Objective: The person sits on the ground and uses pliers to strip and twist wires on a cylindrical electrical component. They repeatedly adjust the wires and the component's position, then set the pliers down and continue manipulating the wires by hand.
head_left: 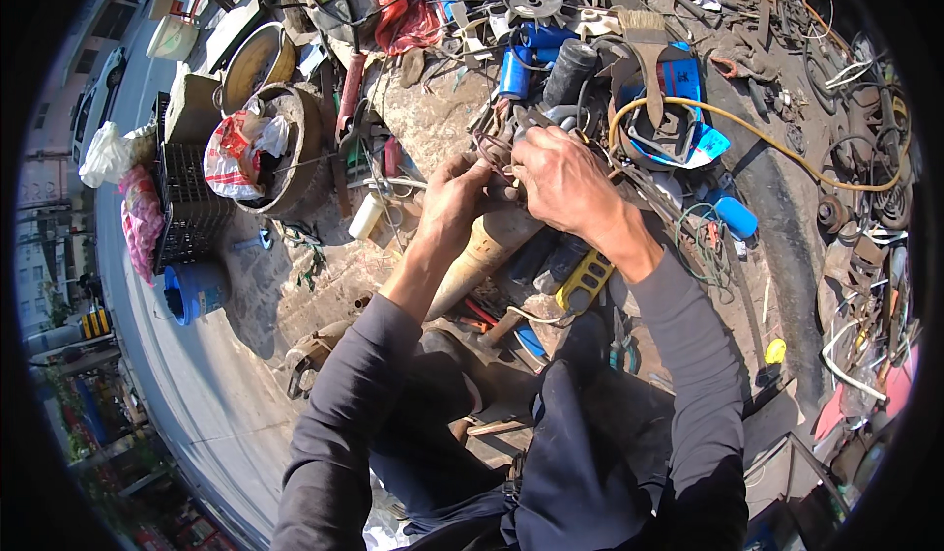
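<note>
My left hand [452, 199] and my right hand [567, 179] meet in front of me, fingertips close together. The fingers of both are bent into a pinch. Between them shows a thin reddish-brown loop [492, 148], wire-like but too small to name. Whatever else lies in the fingers is hidden. Under the hands a tan, tapered cylinder [482, 256] slants down to the left. A yellow tool with oval holes [586, 281] lies below my right hand. Just beyond the hands are a blue can [514, 72] and a dark cylinder [570, 71].
A wide brush [646, 50] rests on a blue container [680, 84] at the right, beside a yellow hose [787, 153]. To the left stand a round tub [307, 158], a black crate [182, 212] and a blue bucket [202, 290]. Scrap metal and cables crowd the far right.
</note>
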